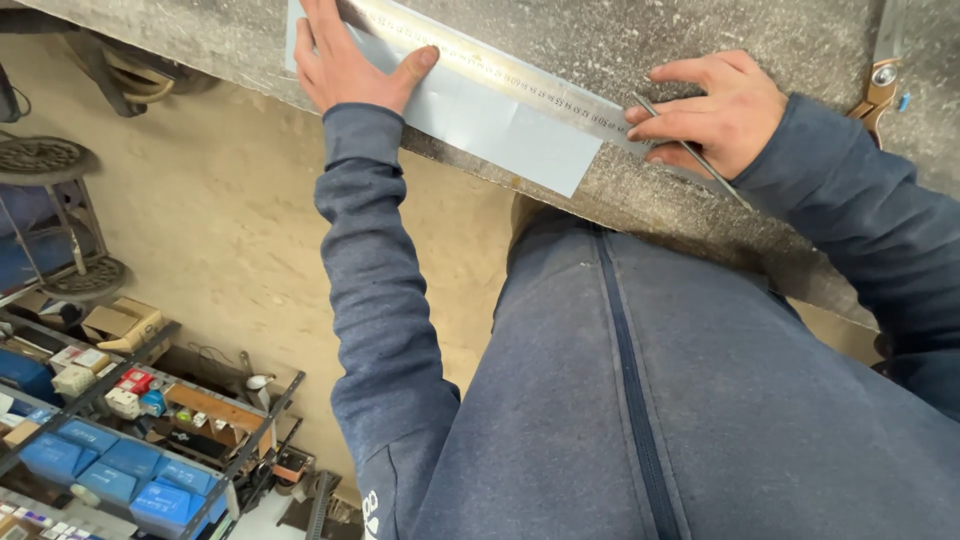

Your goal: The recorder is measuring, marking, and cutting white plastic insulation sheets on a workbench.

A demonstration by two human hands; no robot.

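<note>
My left hand (345, 60) presses flat on a pale blue-grey sheet (500, 125) and on a long steel ruler (500, 72) lying across it, thumb against the ruler's edge. My right hand (715, 110) grips a thin metal scriber (700, 160), its tip set at the ruler's edge near the sheet's right end. Sheet and ruler rest on a grey stone-like worktop (640, 40). Both arms wear dark blue sleeves.
Metal snips with an orange handle (880, 80) lie on the worktop at the far right. Below left, a metal shelf rack (120, 430) holds blue bins and small boxes. A black cart with wheels (50, 220) stands on the concrete floor at left.
</note>
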